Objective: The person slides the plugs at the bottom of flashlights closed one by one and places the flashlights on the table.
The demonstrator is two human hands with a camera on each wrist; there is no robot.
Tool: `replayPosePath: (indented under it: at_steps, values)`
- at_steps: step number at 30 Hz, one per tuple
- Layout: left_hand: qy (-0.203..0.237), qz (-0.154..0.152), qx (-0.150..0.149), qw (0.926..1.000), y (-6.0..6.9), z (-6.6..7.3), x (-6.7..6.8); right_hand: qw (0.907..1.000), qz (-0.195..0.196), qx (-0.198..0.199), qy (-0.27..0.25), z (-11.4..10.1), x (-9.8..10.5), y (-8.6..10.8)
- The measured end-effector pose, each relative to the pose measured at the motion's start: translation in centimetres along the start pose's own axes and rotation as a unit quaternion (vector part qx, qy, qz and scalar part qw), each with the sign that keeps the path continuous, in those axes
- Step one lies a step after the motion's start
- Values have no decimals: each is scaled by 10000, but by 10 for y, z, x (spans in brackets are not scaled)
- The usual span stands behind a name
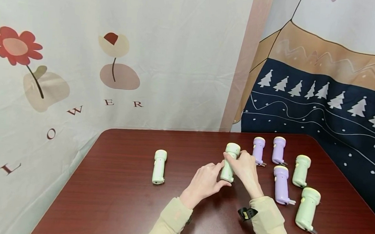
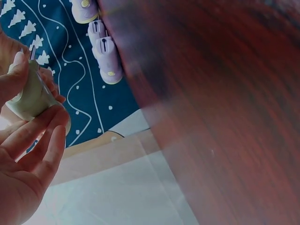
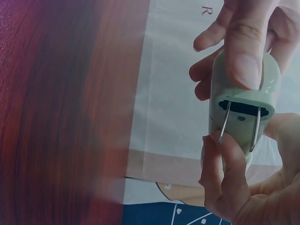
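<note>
Both hands hold a pale green flashlight (image 1: 232, 149) near the table's middle, its round head pointing away. My left hand (image 1: 204, 181) grips the lower end from the left; its thumb presses beside the plug in the right wrist view. From the other side, my right hand (image 1: 245, 168) pinches the body near the head. Two metal prongs (image 3: 256, 129) stick out from the flashlight's end (image 3: 243, 97). In the left wrist view, the left fingers (image 2: 44, 136) lie along the green casing (image 2: 33, 98), which partly hides the right hand.
Another green flashlight (image 1: 159, 167) stands apart on the left of the dark red table (image 1: 119, 199). On the right are three purple flashlights (image 1: 281, 185) and two green ones (image 1: 306, 208), some with prongs out. Printed curtains (image 1: 178, 58) hang behind the table.
</note>
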State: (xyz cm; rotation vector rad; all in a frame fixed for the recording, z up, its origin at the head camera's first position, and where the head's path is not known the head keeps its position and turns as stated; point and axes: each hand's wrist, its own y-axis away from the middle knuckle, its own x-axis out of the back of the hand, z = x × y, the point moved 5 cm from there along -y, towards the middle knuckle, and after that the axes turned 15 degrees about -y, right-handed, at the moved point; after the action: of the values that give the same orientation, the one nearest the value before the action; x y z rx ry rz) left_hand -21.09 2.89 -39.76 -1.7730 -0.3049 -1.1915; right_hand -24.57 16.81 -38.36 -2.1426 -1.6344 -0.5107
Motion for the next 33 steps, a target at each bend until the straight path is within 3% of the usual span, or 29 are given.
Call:
replayPosePath:
  at_steps: [16,33]
  values:
    - [-72,312,-38,9995,0,1,0,10000,-11,31,-38,-2,-3,2]
    - [-79,190,-72,9998,1,3,1,10000,34,-6,-25,-3,-3,2]
